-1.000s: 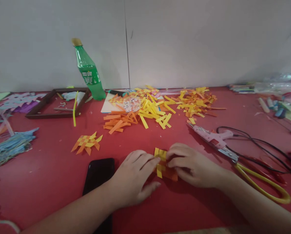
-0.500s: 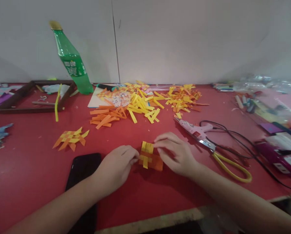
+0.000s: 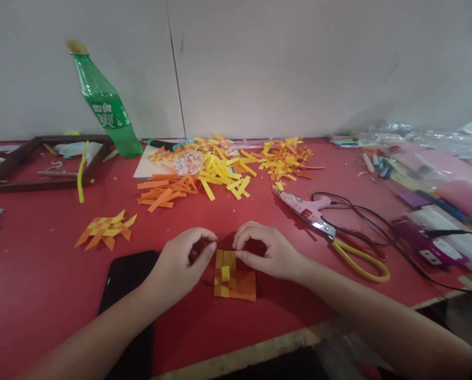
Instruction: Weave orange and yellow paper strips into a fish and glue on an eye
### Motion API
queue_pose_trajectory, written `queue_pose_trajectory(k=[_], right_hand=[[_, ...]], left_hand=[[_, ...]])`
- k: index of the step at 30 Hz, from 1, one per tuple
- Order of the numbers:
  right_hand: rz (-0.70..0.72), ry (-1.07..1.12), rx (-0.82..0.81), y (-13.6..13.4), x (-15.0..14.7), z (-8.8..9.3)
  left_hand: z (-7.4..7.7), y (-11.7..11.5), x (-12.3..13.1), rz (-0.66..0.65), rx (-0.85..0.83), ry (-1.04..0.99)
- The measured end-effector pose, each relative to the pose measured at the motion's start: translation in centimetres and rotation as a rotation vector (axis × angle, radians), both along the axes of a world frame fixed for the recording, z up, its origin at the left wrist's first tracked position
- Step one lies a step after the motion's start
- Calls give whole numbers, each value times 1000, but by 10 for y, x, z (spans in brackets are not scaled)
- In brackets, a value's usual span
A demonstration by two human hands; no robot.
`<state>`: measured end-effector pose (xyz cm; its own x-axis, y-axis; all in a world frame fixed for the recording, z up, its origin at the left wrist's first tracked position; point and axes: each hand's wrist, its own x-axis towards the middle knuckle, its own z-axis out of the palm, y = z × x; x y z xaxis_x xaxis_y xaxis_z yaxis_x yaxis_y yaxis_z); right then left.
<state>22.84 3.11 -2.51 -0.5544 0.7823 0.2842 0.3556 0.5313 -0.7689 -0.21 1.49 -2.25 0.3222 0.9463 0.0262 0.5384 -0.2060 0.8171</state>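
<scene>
A small square of woven orange and yellow paper strips (image 3: 224, 273) lies flat on the red table, its right part plain orange. My right hand (image 3: 267, 249) is at its top edge, with thumb and fingertips pinched at the upper end of a yellow strip. Just above the upper left corner is my left hand (image 3: 190, 252), its thumb and forefinger curled into a loose pinch; whether anything thin is between them cannot be made out. A black phone (image 3: 127, 279) lies partly under my left forearm. Farther left rests a finished-looking woven piece (image 3: 107, 229) with pointed strip ends.
Loose orange strips (image 3: 166, 191), yellow strips (image 3: 220, 171) and a mixed heap (image 3: 285, 158) lie behind. A pink glue gun (image 3: 305, 205), yellow-handled scissors (image 3: 362, 264) and a black cable (image 3: 397, 245) are at right. A green bottle (image 3: 111, 113) stands beside a brown frame (image 3: 41, 186).
My left fingers have left the square's left edge and moved up to its upper left corner. The right hand sits at the top strips. The square appears lower, and the whole view has shifted.
</scene>
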Motion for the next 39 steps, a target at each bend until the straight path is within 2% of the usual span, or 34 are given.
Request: queue_pose_trajectory(k=[2,5,8,11,15,18,20,24,26,30,33,35,37,39], right_hand=[[-34,3,8,-1,0,0],[-55,-135,98,-2,-2,-3],[-53,-262,152,-1,-7,-9],[-2,-187,220,0,-9,-12],[1,-25,204,0,-8,-6],[-80,66,114,-2,-6,-1],[-119,134,36,-3,-6,1],[-182,313,-253,-2,-6,0],[-212,369,-343,-1,-5,0],[-204,374,-385,-1,-3,0],[-169,287,-301,1,5,7],[-172,161,-130,6,19,15],[-262,-16,108,15,41,24],[-456,-266,288,26,71,31]], left_hand=[[2,0,0,-1,-14,-17],[4,0,1,-42,21,9],[6,-3,1,-202,104,61],[5,-7,1,-341,55,23],[5,-10,1,-409,-102,-70],[5,-8,3,-351,-86,-93],[4,-7,4,-228,-1,-60],[-1,-8,5,-6,111,-53],[-2,-9,5,2,31,-119],[0,-9,4,-7,-210,-269],[1,-5,4,13,-301,-351],[1,-1,3,31,-340,-427],[1,3,2,73,-385,-512],[1,6,0,139,-444,-573]])
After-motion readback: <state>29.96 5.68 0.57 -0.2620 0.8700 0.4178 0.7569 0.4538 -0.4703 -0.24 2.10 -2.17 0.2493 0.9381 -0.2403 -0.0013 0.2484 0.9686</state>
